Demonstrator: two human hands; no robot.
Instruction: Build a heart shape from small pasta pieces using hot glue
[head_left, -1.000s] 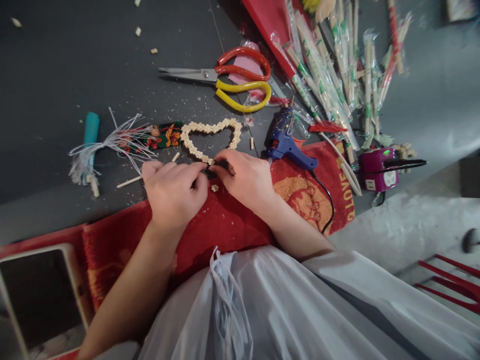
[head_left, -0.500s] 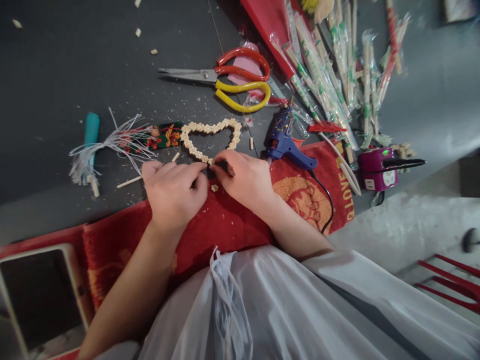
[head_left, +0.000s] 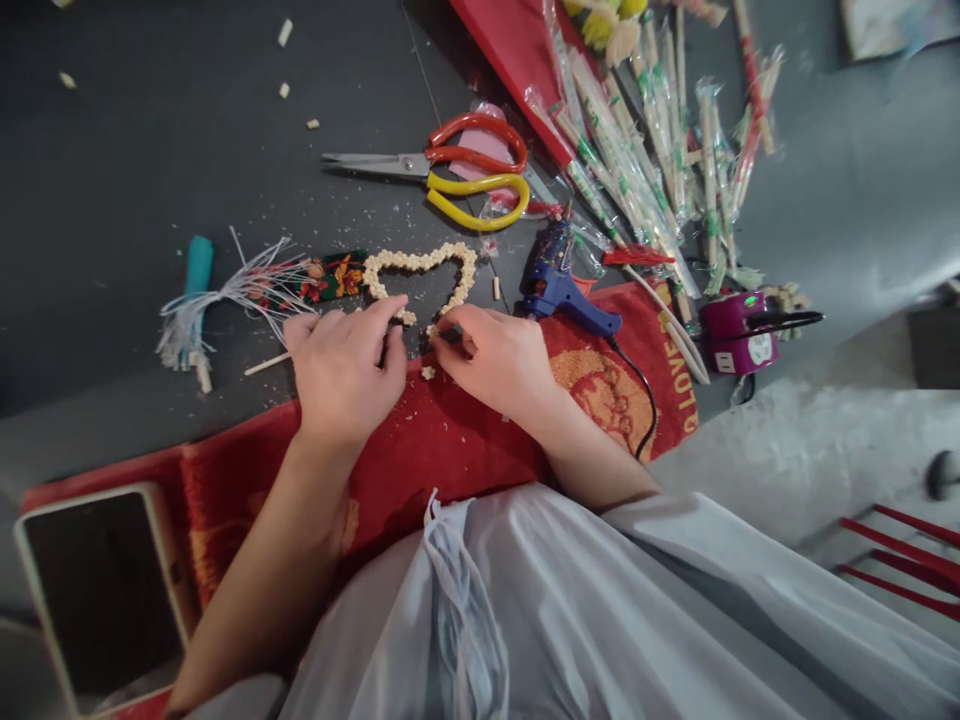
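Note:
A heart-shaped outline (head_left: pixel 424 262) built of small cream bead-like pieces lies on the dark table, with a gap at its near point. My left hand (head_left: pixel 341 365) curls at the left side of that gap, index finger and thumb around the end of the strand. On the other side, my right hand (head_left: pixel 499 365) pinches the right end; its fingertips partly hide the strand. Between my hands, a small loose cream cluster (head_left: pixel 427 373) rests on the red towel (head_left: pixel 442 440). A thin pale stick (head_left: pixel 266 364) lies beside my left hand.
Scissors (head_left: pixel 420 165) with red and yellow handles lie beyond the heart. A blue glue gun (head_left: pixel 566 290) stands right, its cord crossing the towel. Wrapped sticks (head_left: pixel 615 150) and a purple power block (head_left: pixel 739 332) are farther right. White-bundled strands (head_left: pixel 225 290) and a tablet (head_left: pixel 101 595) are left.
The heart's two ends have come apart at the near point, leaving a visible gap. My left index finger has lifted a little away from the right hand. The whole view has shifted slightly.

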